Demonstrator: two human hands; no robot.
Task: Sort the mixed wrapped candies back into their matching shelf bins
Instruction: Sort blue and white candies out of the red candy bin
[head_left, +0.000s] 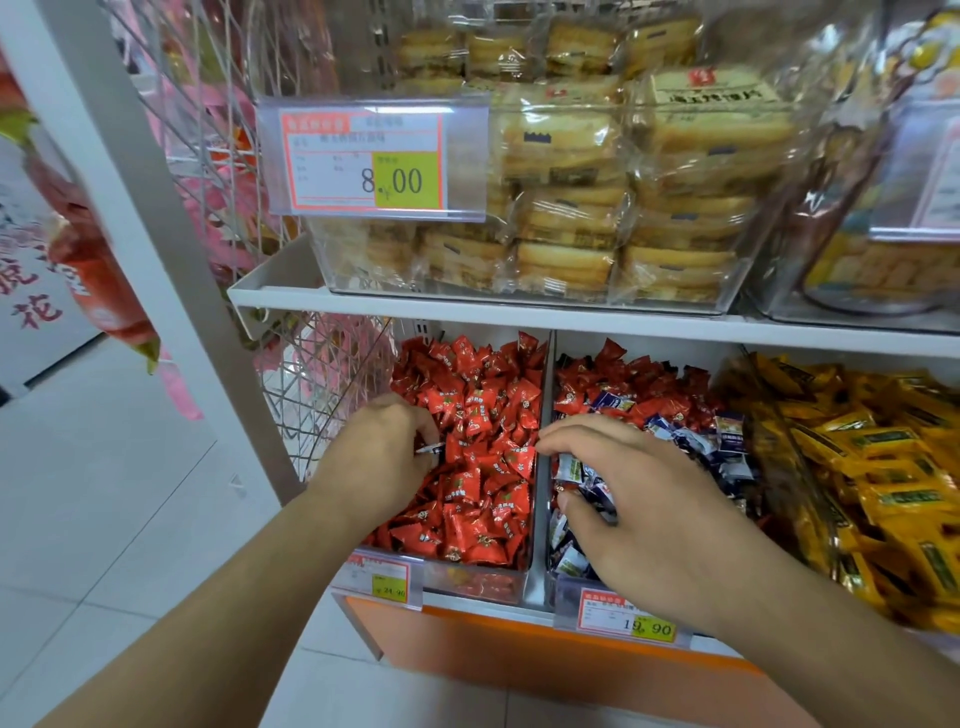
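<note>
Overhead, a biscuit bin (545, 208) sits above the candy bins (537, 467).

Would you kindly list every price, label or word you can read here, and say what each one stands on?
"8.00": price tag on the clear biscuit bin, upper shelf.
"24.90": tag on the red candy bin.
"19.90": tag on the mixed red and blue candy bin.
"花": white sign at far left; other characters cut off.
Small tag print and wrapper text: too blurred to read.
</note>
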